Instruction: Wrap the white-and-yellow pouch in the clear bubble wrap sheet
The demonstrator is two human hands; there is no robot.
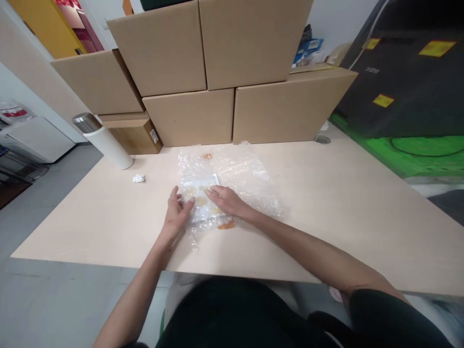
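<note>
A sheet of clear bubble wrap (250,179) lies spread on the table. On its left part is a flat white rectangular item (201,210) with pale yellow round spots, partly covered by the wrap. My left hand (177,213) is at the item's left edge, fingers apart and thumb reaching over its top. Across the item's right side my right hand (227,200) lies flat, fingers stretched out and pointing left. Part of the item is hidden beneath that hand. Orange marks show on the wrap above and below the item.
Stacked cardboard boxes (188,121) line the back of the wooden table (326,208). A white bottle with a metal cap (108,147) stands at the back left, near a small crumpled white scrap (139,179). A dark machine (406,82) is at the right.
</note>
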